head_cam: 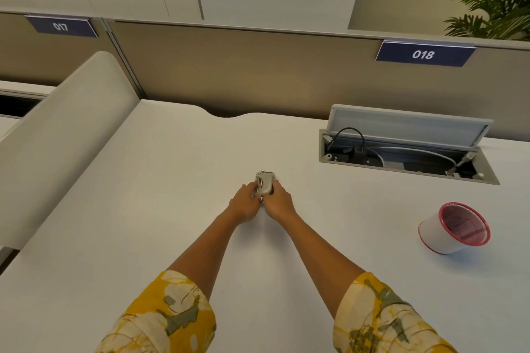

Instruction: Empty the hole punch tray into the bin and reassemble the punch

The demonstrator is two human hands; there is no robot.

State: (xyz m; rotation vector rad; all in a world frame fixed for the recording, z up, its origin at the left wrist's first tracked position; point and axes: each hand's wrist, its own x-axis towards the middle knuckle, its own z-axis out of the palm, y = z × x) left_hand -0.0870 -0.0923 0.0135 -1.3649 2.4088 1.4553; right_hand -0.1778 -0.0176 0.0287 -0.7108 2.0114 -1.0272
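Observation:
A small pale grey hole punch (264, 183) sits on the white desk (172, 195) in the middle of the view. My left hand (244, 205) grips its left side and my right hand (278, 203) grips its right side, fingers wrapped around its near end. The punch's underside and tray are hidden by my fingers. A small round bin (454, 228), white with a red rim and a red mesh inside, stands on the desk to the right, well apart from my hands.
An open cable hatch (407, 157) with plugs and wires lies at the back right of the desk. A beige partition (258, 71) with a label reading 018 runs along the back. A padded white divider (66, 135) rises on the left.

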